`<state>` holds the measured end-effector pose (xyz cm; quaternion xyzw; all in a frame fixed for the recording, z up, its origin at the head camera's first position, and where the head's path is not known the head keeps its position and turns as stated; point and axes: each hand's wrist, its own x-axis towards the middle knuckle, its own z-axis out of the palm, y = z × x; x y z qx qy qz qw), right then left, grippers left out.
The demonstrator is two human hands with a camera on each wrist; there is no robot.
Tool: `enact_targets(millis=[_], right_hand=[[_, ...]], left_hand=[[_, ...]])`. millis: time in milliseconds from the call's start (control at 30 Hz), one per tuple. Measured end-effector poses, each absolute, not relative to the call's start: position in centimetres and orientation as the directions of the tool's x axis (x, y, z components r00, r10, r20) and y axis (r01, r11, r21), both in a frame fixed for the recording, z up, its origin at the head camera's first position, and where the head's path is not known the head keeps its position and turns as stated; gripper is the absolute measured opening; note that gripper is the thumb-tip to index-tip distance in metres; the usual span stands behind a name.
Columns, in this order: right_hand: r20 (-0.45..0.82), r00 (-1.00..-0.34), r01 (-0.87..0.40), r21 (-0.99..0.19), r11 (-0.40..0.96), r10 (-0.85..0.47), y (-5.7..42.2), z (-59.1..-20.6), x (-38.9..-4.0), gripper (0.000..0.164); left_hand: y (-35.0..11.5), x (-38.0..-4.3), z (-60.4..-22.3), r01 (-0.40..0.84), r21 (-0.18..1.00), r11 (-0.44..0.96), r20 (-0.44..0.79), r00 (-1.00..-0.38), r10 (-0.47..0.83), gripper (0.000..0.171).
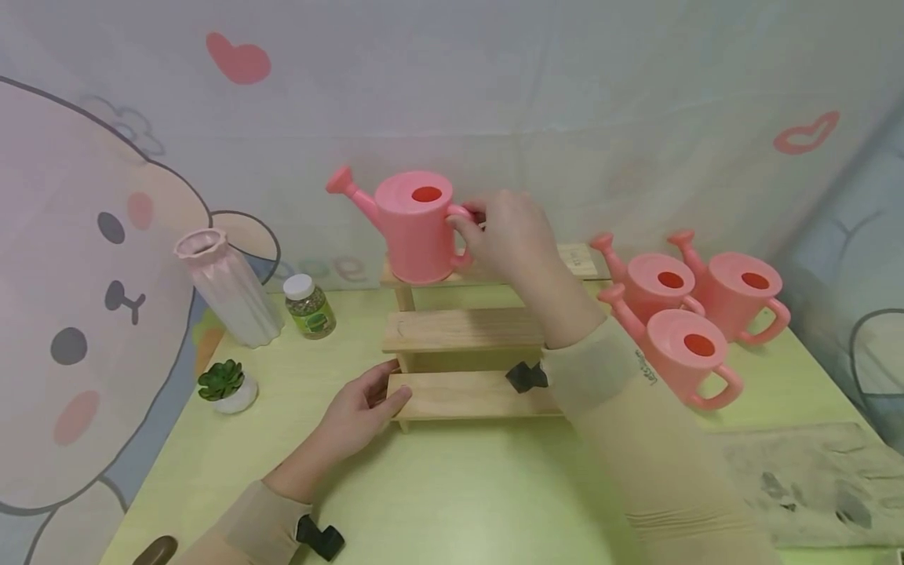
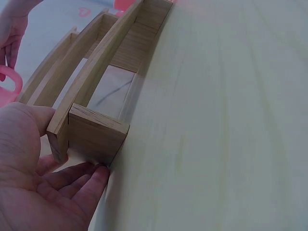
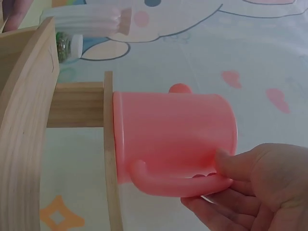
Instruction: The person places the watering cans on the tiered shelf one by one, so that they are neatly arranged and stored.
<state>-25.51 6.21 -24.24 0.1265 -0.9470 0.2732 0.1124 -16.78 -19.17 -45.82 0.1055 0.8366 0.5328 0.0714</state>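
A pink watering can (image 1: 417, 235) stands upright at the left end of the top tier of a three-step wooden shelf (image 1: 459, 331), its spout pointing left. My right hand (image 1: 512, 235) pinches the upper part of the can's handle between thumb and fingers. In the right wrist view the base of that watering can (image 3: 173, 130) meets the top board. My left hand (image 1: 356, 412) holds the left end of the lowest tier, thumb over the board. The left wrist view shows the left hand's fingers (image 2: 91, 190) around the end of the wooden shelf (image 2: 96, 134).
Three more pink watering cans (image 1: 685, 353) stand close together on the right of the table (image 1: 466, 494). A grey stained cloth (image 1: 812, 479) lies in front of them. On the left are a ribbed vase (image 1: 233, 290), a lidded jar (image 1: 309, 308) and a small potted succulent (image 1: 227, 386).
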Motion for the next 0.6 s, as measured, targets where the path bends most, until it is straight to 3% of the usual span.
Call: enact_targets(millis=[167, 400, 600], right_hand=[[0.267, -0.944, -0.317, -0.57, 0.758, -0.194, 7.0, -24.7, -25.9, 0.036], [0.259, -0.947, -0.317, -0.648, 0.692, -0.191, 10.0, -25.5, -25.1, 0.064], [0.289, -0.95, -0.298, -0.729, 0.616, -0.117, 14.1, -26.7, -22.1, 0.062]], left_hand=[[-19.2, -16.8, -45.8, 0.096, 0.906, 0.412, -0.012, -0.968, 0.25, 0.062], [-19.2, -17.0, -45.8, 0.095, 0.907, 0.411, -0.013, -0.967, 0.253, 0.063], [-19.1, -17.1, -45.9, 0.099, 0.906, 0.411, -0.01, -0.967, 0.255, 0.064]])
